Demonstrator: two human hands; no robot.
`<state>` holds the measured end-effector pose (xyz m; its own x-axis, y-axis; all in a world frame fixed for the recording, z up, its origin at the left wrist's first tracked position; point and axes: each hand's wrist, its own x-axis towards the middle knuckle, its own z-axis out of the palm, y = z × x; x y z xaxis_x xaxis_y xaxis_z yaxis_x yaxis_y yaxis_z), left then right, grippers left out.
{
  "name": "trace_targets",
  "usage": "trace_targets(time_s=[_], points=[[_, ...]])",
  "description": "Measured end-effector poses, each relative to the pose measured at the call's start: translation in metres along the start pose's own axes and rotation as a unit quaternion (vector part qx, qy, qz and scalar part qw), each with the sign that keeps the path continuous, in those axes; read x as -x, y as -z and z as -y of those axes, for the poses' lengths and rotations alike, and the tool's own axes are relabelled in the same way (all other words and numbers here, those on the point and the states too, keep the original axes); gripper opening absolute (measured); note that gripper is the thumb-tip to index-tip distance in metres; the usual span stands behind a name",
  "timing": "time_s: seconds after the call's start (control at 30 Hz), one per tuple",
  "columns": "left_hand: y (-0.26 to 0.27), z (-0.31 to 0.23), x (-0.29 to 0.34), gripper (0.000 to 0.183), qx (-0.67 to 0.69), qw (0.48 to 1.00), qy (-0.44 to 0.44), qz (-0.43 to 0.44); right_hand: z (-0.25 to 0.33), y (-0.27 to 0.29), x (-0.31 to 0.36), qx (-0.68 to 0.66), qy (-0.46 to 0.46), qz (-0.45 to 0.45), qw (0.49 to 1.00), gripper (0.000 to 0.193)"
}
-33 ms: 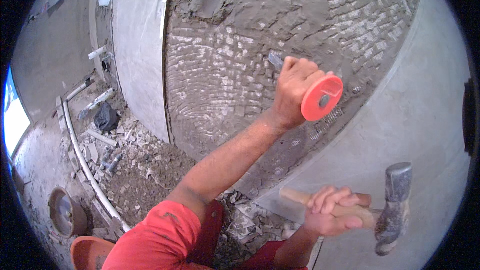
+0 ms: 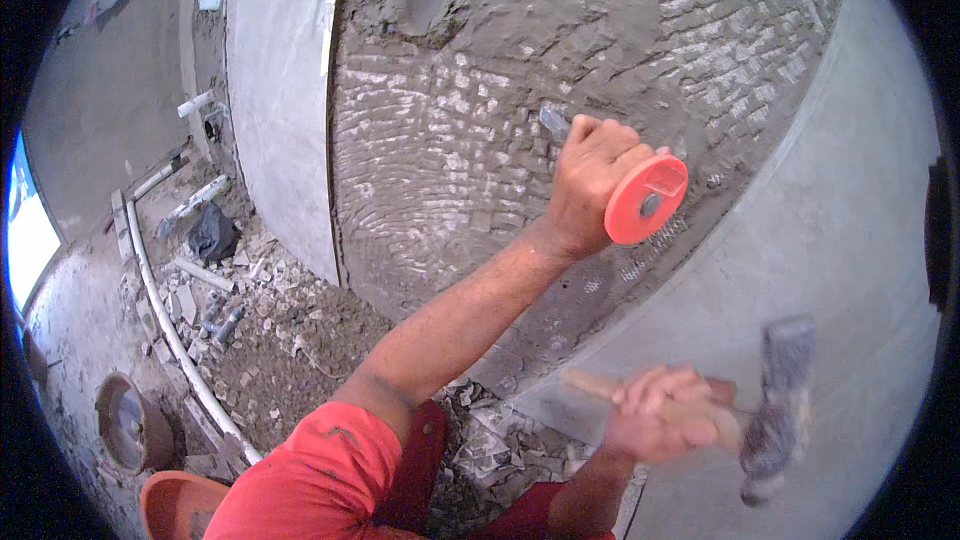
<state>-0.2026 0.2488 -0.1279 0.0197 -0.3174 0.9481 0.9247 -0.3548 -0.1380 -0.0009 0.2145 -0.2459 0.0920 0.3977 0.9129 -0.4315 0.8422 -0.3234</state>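
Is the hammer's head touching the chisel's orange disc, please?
No, the hammer's head, held in the right hand, appears well apart from the orange disc, with grey surface showing between them.

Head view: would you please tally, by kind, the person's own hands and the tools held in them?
Hands: 2, left hand and right hand
Chisel: 1, in the left
Hammer: 1, in the right
Total: 4

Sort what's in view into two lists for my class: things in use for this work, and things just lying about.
In use:
- chisel with red guard, in the left hand
- hammer, in the right hand
- rough wall, being worked

Apparently just lying about:
- white pipe
- black bundle
- bucket
- orange tub
- rubble
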Motion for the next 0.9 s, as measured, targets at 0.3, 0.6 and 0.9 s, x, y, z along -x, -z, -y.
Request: trace_targets(time_s=[0.3, 0.6, 0.9], points=[[0.005, 0.004, 0.003, 0.015, 0.032, 0.999, 0.0, -0.001, -0.02, -0.011, 0.011, 0.106, -0.049, 0.057, 0.991, 0.034], [0.017, 0.024, 0.005, 0.02, -0.026, 0.999, -0.014, 0.014, 0.016, -0.04, -0.017, -0.036, -0.276, 0.052, 0.959, 0.042], [0.019, 0.02, -0.009, 0.021, 0.026, 1.0, -0.008, 0.004, -0.004, -0.053, -0.014, 0.159, 0.002, 0.079, 0.984, 0.04]])
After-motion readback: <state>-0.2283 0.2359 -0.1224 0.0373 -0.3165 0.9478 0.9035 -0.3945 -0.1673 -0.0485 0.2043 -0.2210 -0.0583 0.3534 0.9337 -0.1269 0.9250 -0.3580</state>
